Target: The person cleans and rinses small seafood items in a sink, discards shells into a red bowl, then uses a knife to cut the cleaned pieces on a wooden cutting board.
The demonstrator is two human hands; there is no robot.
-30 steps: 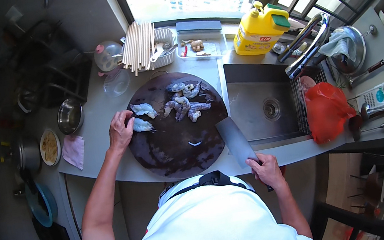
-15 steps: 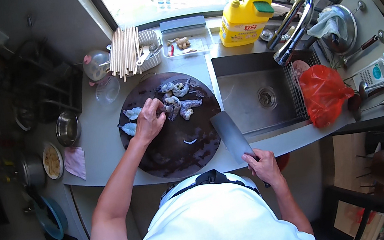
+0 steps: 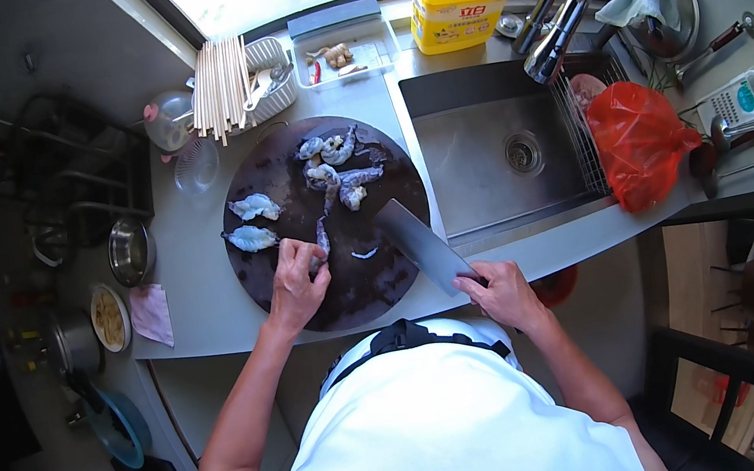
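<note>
A dark round chopping board lies on the counter in front of me. Over its near left part, my left hand pinches a greyish peeled shrimp, its length pointing away from me. Several more raw shrimp form a loose pile on the far half. Two flattened, pale blue-grey shrimp rest at the board's left edge. A small whitish strip lies right of the pinched shrimp. My right hand is closed round a cleaver's handle; the cleaver blade slants over the board's right edge.
A steel sink with a tap adjoins the board, and a red plastic bag sits beyond it. Behind stand a yellow jug, a clear tray with ginger and chilli, and chopsticks. Left is a steel bowl.
My left hand has drawn back from the pile toward me, bringing a shrimp with it. My right hand has shifted the cleaver left, its blade now over the board.
</note>
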